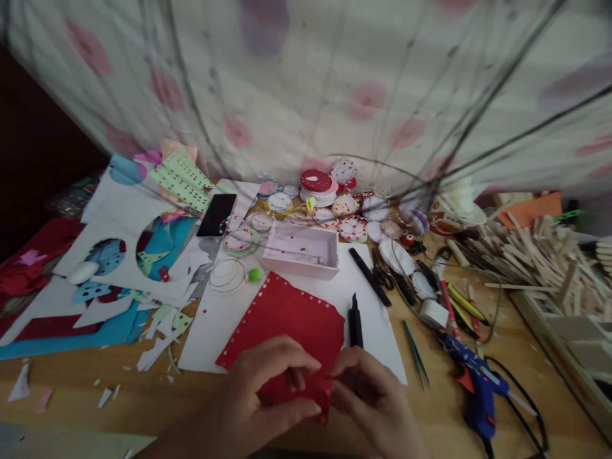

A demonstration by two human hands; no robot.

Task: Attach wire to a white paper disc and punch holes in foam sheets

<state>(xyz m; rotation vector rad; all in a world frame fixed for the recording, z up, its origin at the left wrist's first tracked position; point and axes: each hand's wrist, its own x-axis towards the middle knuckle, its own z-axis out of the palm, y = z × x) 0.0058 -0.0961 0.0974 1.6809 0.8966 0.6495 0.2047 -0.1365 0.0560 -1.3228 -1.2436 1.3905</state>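
A red sheet with a row of small white dots along its edges lies on white paper, partly under my hands. My right hand pinches the sheet's near right edge between thumb and fingertips. Over the sheet's near part, my left hand has its thumb and index finger apart, with nothing visible between them. Just beyond the right hand lies a black pen with its tip bare. A small white open box with a few tiny red bits inside stands past the sheet.
Round dotted ornaments crowd the back. Paper scraps and a black phone lie left. To the right are green tweezers, black scissors, a blue glue gun with its cord, and a box of wooden sticks.
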